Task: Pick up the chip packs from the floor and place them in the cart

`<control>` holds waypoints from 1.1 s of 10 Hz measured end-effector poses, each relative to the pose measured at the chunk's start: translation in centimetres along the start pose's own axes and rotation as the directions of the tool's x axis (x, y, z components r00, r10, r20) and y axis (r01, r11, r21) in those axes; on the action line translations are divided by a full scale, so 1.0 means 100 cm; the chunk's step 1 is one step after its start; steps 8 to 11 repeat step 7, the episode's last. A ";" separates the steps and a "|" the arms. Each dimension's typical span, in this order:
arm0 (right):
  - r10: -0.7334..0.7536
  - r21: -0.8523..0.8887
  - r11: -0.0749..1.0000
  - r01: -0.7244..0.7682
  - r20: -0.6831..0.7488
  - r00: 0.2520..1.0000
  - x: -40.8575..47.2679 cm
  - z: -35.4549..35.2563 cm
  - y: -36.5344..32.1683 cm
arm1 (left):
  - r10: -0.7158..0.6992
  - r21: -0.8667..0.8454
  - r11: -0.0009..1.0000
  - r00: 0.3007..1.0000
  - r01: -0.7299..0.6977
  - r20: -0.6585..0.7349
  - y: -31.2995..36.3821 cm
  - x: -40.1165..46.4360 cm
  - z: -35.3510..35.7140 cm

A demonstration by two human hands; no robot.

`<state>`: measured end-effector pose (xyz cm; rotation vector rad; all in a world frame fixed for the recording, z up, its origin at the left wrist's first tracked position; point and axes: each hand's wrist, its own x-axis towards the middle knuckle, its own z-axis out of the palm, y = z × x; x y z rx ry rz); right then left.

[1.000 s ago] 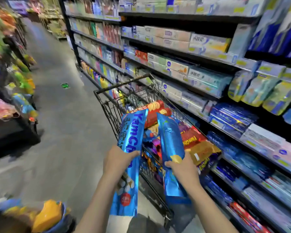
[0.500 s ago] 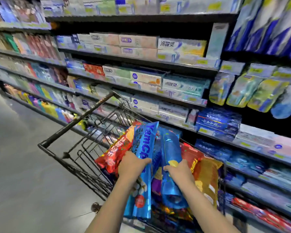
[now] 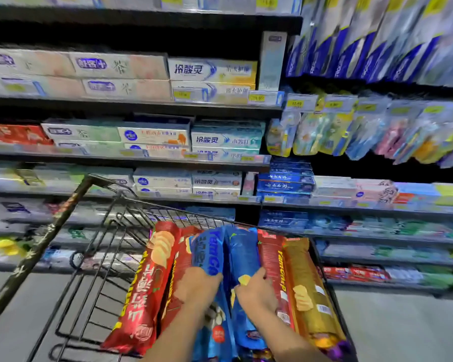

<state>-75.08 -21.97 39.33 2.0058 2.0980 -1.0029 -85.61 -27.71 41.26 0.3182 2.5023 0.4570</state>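
Observation:
Two long blue chip packs lie side by side in the black wire cart (image 3: 107, 259). My left hand (image 3: 198, 288) grips the left blue chip pack (image 3: 207, 254) around its middle. The right blue chip pack (image 3: 242, 252) is held the same way by my right hand (image 3: 255, 290). Both packs rest among other packs in the cart: a red chip pack (image 3: 147, 286) on the left, another red pack (image 3: 272, 259) and an orange-gold pack (image 3: 309, 293) on the right. The blue packs' lower ends are partly hidden by my forearms.
Store shelves of toothpaste boxes (image 3: 212, 71) and hanging toothbrush packs (image 3: 351, 129) rise right behind the cart. The cart's handle bar (image 3: 37, 252) slants down to the left. Grey floor (image 3: 403, 330) shows to the right and lower left.
Both hands have pushed the two blue packs lower into the cart, between the red and orange packs. The view has swung right and closer to the shelves.

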 end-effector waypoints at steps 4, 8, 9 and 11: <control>0.006 -0.063 0.998 -0.010 -0.071 0.997 0.002 0.013 -0.002 | 0.236 0.129 0.962 0.970 -0.241 0.050 0.015 0.036 0.000; -0.112 -0.095 0.991 0.097 -0.171 0.979 0.011 -0.020 -0.017 | 0.484 0.159 0.861 0.875 -0.482 0.032 0.019 0.059 -0.044; -0.112 -0.095 0.991 0.097 -0.171 0.979 0.011 -0.020 -0.017 | 0.484 0.159 0.861 0.875 -0.482 0.032 0.019 0.059 -0.044; -0.112 -0.095 0.991 0.097 -0.171 0.979 0.011 -0.020 -0.017 | 0.484 0.159 0.861 0.875 -0.482 0.032 0.019 0.059 -0.044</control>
